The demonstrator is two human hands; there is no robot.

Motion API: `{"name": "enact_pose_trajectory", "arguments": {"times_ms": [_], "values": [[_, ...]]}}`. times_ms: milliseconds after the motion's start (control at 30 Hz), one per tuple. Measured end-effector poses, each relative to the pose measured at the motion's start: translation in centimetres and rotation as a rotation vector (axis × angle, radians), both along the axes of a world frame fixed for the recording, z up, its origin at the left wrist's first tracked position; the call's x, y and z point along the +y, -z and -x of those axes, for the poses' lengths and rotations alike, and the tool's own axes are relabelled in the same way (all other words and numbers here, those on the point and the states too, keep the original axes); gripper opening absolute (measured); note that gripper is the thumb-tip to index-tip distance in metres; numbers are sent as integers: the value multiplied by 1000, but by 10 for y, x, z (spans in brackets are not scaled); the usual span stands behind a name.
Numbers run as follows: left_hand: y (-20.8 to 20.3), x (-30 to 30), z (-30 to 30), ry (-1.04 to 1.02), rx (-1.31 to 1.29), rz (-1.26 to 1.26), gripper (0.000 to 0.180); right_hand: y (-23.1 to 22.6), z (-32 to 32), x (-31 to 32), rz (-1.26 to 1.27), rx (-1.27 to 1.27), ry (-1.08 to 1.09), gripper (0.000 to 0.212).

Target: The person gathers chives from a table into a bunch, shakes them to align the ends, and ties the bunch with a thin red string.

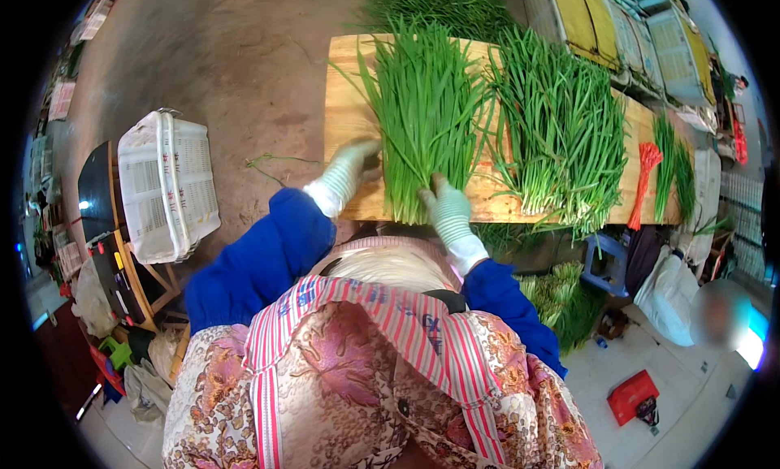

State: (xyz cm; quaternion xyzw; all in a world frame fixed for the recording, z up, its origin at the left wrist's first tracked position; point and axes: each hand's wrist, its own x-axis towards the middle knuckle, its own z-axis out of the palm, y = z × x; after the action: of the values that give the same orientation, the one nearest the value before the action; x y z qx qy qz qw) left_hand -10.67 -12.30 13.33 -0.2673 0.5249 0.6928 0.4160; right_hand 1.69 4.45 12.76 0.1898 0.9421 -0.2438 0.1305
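Note:
A bundle of long green chives (422,112) lies on a wooden board table (345,103), stalks fanning away from me. My left hand (348,167), in a pale knitted glove, rests against the left side of the bundle's cut ends. The right hand (445,205), gloved the same way, presses on the lower right of that bundle near the table's front edge. Both hands flank the stalk ends; neither lifts them. Blue sleeves cover my forearms.
A larger pile of chives (561,128) lies to the right, with a red bunch of ties (647,172) and smaller bundles (674,164) beyond. A white plastic crate (166,185) sits on a stand at left. More greens (561,298) and a blue stool (608,262) are below the table.

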Motion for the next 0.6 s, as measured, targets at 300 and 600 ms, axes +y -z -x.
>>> {"name": "enact_pose_trajectory", "arguments": {"times_ms": [300,600], "values": [[36,-6,-14,177,131,227,49,26,-5,79,214,-51,473,35],[33,-6,-11,350,76,265,47,-12,-10,16,19,-25,90,30]]}}
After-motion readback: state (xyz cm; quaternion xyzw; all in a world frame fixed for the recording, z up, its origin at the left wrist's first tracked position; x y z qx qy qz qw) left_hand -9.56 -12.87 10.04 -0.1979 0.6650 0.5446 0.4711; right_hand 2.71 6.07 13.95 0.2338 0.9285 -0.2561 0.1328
